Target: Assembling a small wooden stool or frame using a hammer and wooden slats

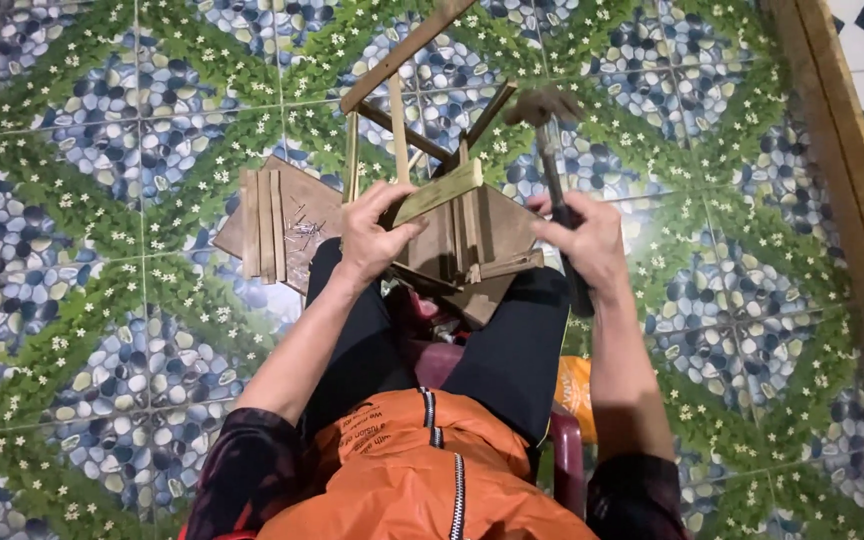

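2 hands (482,240) (hammer (549,150), wooden frame (442,200))

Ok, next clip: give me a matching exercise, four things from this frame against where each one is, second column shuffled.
Things:
1. hammer
2. loose nails
3. wooden frame
4. spare slats

Places:
A. steadied under the left hand
B. stacked at the left end of the flat board
C. gripped in the right hand, head raised
D. scattered on the flat board, right of the slats

Pairs: 1-C, 2-D, 3-A, 4-B
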